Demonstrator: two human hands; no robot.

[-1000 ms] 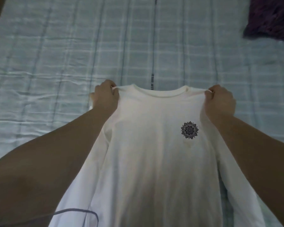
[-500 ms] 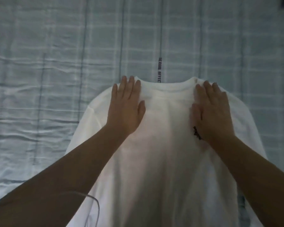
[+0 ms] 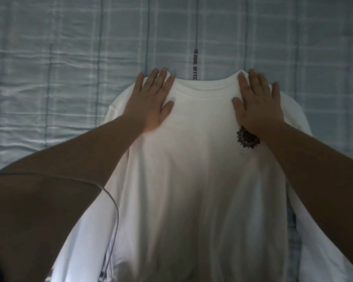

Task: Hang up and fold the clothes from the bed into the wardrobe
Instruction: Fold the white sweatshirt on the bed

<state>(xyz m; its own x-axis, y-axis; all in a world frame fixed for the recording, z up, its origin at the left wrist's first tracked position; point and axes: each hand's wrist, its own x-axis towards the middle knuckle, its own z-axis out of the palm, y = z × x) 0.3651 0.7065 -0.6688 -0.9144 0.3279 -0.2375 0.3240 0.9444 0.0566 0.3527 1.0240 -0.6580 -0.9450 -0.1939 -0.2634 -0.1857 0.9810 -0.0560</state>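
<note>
Since half a second ago, both palms have been slid a little outward from the neckline; the print, then mostly covered, is now largely exposed.

Left hand (image 3: 151,100): laid flat, fingers straight and slightly spread, pressed on the shirt's left shoulder, nothing gripped. Fingertips reach the far edge just beside the collar (image 3: 204,93).
Right hand (image 3: 257,104): same pose on the right shoulder, flat and empty. Its heel touches the top of the dark mandala print (image 3: 248,139).

White shirt (image 3: 192,169): spread front-up on the bed (image 3: 69,58), which is covered by a pale checked sheet. The collar lies farthest away. The long axis runs from the collar straight back toward the person. The hem is cut off by the bottom edge, so its state cannot be told. The body panel lies between the two forearms. Each sleeve falls outboard of its own hand, along and partly under the forearm.

Judgement: smoothing step in hand, no fold made yet. The next fold is likely to be taken across the long axis, side to centre. Each sleeve is nearer to its own hand, so no cross-reach is needed.

Risk: a thin grey cable (image 3: 114,210) is draped over the left forearm and the left sleeve and could be caught in a fold there.
</note>
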